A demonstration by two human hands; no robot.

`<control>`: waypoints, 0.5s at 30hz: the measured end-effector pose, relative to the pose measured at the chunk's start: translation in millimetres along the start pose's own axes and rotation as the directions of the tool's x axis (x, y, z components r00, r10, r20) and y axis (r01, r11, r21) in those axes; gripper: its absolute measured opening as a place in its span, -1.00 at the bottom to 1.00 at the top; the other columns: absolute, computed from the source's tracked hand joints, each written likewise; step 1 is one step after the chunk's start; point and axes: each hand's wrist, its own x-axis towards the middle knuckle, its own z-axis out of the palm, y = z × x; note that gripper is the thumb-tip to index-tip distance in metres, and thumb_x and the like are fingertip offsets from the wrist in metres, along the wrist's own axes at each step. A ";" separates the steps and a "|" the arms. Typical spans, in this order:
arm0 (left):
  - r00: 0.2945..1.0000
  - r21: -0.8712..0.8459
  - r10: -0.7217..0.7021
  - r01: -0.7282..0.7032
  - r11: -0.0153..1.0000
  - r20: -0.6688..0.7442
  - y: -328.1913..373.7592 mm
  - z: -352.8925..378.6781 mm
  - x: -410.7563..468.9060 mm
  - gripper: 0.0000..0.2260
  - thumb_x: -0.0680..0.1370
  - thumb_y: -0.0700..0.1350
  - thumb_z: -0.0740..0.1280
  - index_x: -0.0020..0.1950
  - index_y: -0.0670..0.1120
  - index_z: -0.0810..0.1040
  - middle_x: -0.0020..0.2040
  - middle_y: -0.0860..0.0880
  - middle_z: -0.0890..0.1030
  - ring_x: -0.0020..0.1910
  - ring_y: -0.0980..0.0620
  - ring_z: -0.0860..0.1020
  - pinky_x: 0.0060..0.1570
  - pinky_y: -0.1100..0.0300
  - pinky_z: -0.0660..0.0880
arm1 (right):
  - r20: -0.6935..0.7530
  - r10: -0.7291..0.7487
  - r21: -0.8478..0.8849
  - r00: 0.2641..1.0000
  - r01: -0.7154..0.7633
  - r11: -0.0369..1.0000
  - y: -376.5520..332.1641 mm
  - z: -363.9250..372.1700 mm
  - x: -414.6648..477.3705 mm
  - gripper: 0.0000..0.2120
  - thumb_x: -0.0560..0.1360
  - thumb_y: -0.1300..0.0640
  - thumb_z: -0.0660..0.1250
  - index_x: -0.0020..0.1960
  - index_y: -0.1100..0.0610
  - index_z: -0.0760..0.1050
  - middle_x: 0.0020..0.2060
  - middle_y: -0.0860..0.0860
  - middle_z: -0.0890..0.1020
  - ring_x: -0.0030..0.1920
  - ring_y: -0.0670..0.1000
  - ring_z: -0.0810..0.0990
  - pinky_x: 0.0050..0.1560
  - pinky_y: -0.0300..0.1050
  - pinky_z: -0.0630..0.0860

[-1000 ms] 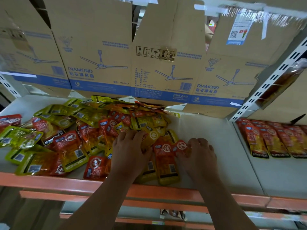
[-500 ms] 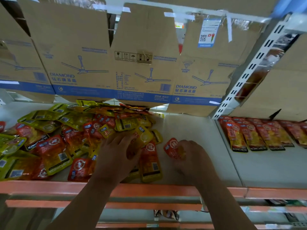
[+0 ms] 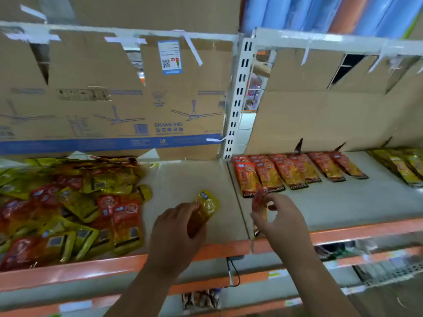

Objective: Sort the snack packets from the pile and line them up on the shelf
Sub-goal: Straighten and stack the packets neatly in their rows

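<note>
Rail (image 3: 366,228): orange front edge of the shelf (image 3: 190,177), nearest to camera, under both wrists.
L hand (image 3: 176,234): fingers curled round a yellow packet (image 3: 207,205); top of packet sticks out past the fingertips, over bare shelf board.
R hand (image 3: 282,221): thumb + fingers pinch a red packet (image 3: 261,199); top end rises out of the hand, dark bottom end shows below it, near the rail.
Pile (image 3: 75,209): red & yellow packets lying across each other, left of L hand, apart from it.
Red row (image 3: 288,172): just beyond R hand, packets side by side, overlapping. Held red packet is near the row's front-left end; touching or not, cannot tell.
Yellow row (image 3: 405,165): far right of R hand, at picture edge.
Post (image 3: 238,99): white, slotted, beyond and between both hands.
Cardboard (image 3: 114,99): back wall beyond the pile, w/ fan drawings.
</note>
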 end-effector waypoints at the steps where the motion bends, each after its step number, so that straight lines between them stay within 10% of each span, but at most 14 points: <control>1: 1.000 -0.001 -0.016 0.016 1.000 0.017 8.2 10.3 0.0 -0.58 0.44 0.15 0.40 0.26 0.05 0.57 0.07 0.08 0.66 -0.04 -0.02 0.59 -0.03 0.01 0.54 | -0.023 -0.003 0.013 1.000 0.004 1.000 9.8 -10.6 0.5 -0.67 0.38 0.10 0.55 -0.09 -0.20 0.45 -0.07 -0.24 0.52 -0.02 -0.19 0.51 -0.08 -0.32 0.37; 15: 0.988 0.086 -0.130 0.137 0.987 -0.080 73.2 79.7 25.7 -0.60 0.50 0.29 0.42 0.19 0.06 0.60 -0.01 0.10 0.66 -0.11 0.01 0.57 -0.09 0.09 0.55 | -0.088 0.147 0.105 0.985 -0.138 0.985 126.8 -68.3 33.3 -0.60 0.44 -0.02 0.50 0.23 -0.02 0.50 0.08 -0.07 0.51 0.05 -0.04 0.54 -0.11 -0.28 0.43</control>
